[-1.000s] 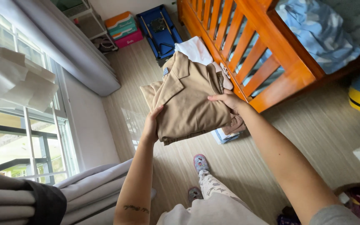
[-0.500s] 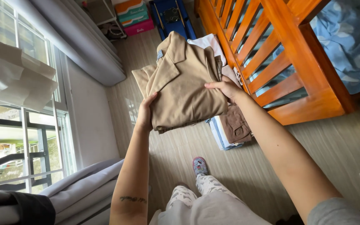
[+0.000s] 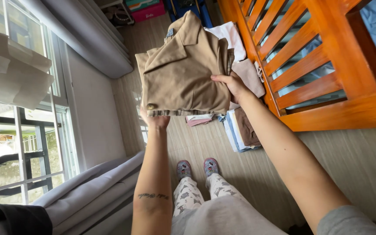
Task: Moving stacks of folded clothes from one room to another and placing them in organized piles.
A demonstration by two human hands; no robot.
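A folded tan jacket with a lapel collar and a gold button is held flat in the air in front of me. My left hand grips its lower left corner from underneath, mostly hidden by the cloth. My right hand holds its right edge, thumb on top. Below the jacket, folded clothes in white, blue and brown lie stacked on the floor beside the bed.
An orange wooden bed frame with slats stands at the right, blue bedding on it. A window and grey curtains fill the left. My slippered feet stand on wood-look floor. Pink and blue boxes sit at the far end.
The jacket has been raised and brought closer, held flatter between both hands. The view has tilted down, showing more of my feet and the clothes pile.
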